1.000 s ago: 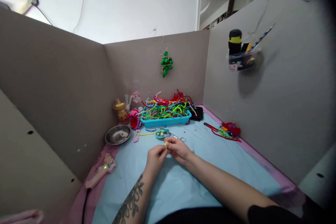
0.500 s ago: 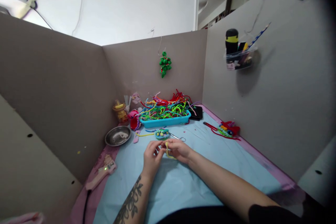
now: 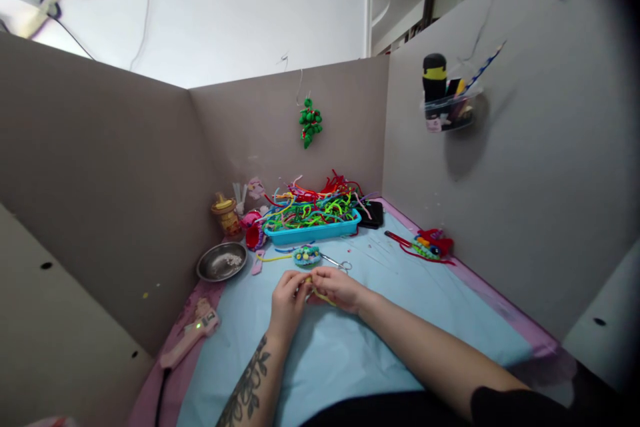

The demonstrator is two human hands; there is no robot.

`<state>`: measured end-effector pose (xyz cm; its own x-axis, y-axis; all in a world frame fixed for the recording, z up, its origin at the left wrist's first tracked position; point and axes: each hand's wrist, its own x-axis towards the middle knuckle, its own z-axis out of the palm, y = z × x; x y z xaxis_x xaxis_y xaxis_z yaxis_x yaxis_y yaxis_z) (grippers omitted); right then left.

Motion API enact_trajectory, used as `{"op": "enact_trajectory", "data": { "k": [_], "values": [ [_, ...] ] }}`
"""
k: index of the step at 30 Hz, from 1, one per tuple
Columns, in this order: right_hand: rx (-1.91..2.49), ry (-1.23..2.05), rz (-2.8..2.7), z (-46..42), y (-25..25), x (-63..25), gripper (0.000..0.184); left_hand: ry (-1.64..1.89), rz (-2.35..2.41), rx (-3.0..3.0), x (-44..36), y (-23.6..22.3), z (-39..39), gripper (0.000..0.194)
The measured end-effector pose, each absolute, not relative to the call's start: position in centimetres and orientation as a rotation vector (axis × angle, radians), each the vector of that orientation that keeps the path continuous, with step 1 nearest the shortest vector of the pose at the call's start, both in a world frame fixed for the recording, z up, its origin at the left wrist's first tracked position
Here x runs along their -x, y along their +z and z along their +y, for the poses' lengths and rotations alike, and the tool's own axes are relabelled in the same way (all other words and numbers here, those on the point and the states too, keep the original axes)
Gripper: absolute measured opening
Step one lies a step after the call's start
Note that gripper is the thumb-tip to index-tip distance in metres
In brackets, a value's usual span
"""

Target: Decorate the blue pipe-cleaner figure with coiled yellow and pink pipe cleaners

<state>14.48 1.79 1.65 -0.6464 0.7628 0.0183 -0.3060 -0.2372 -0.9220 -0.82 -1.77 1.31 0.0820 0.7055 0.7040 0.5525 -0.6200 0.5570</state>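
Observation:
Over the middle of the table, my left hand (image 3: 289,299) and my right hand (image 3: 336,288) meet with their fingertips together. Pinched between them is a yellow pipe cleaner (image 3: 324,297), curled at the fingers with one end hanging under the right hand. The fingers partly hide it. Just beyond lies a fuzzy teal piece (image 3: 307,255) dotted with yellow and blue. Scissors (image 3: 336,261) lie beside it, their blades partly covered. Another yellow pipe cleaner (image 3: 274,258) stretches left from the teal piece toward a pink hair clip (image 3: 257,263).
A blue tray (image 3: 313,233) heaped with coloured pipe cleaners stands at the back. At left are a metal bowl (image 3: 221,262) with small white bits and a pink glue gun (image 3: 191,339), its light green. A colourful fuzzy piece (image 3: 431,245) lies right. Grey partitions (image 3: 290,120) surround the table.
The yellow pipe cleaner's upper loop has dropped lower between my fingers, and my hands have drawn closer together around it. The whole view has shifted slightly.

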Motion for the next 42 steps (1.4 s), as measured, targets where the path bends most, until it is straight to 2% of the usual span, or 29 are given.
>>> {"op": "enact_trajectory", "data": {
  "k": [3,9,11,14,17,21,25,33,42],
  "values": [
    [0.678,1.680,-1.516,2.1,1.4,-14.3,0.033,1.587,1.327,-2.131,1.0,1.5,-1.6,0.015],
    [0.759,0.764,-1.921,2.0,2.4,-15.2,0.010,1.514,1.307,-2.074,0.9,1.6,-1.4,0.016],
    [0.689,0.495,-2.043,1.7,2.7,-15.6,0.011,1.473,1.279,-2.074,0.8,1.5,-1.4,0.017],
    [0.636,0.284,-2.125,1.7,2.8,-15.9,0.011,1.421,1.235,-2.072,0.8,1.3,-1.2,0.019],
    [0.643,0.269,-2.096,2.0,2.6,-15.9,0.010,1.366,1.202,-2.058,0.6,1.2,-1.2,0.020],
    [0.698,0.413,-1.995,2.4,2.5,-15.7,0.010,1.302,1.178,-2.008,0.2,1.5,-1.3,0.021],
    [0.731,0.492,-1.903,2.3,2.5,-15.5,0.008,1.273,1.210,-1.764,0.1,1.7,-1.3,0.020],
    [0.594,0.466,-1.849,1.8,2.5,-15.1,0.008,1.387,1.098,-1.294,0.5,1.8,-1.0,0.031],
    [0.540,0.384,-1.825,1.9,2.1,-15.0,0.011,1.420,1.030,-1.246,0.4,1.7,-1.0,0.027]
  ]
}}
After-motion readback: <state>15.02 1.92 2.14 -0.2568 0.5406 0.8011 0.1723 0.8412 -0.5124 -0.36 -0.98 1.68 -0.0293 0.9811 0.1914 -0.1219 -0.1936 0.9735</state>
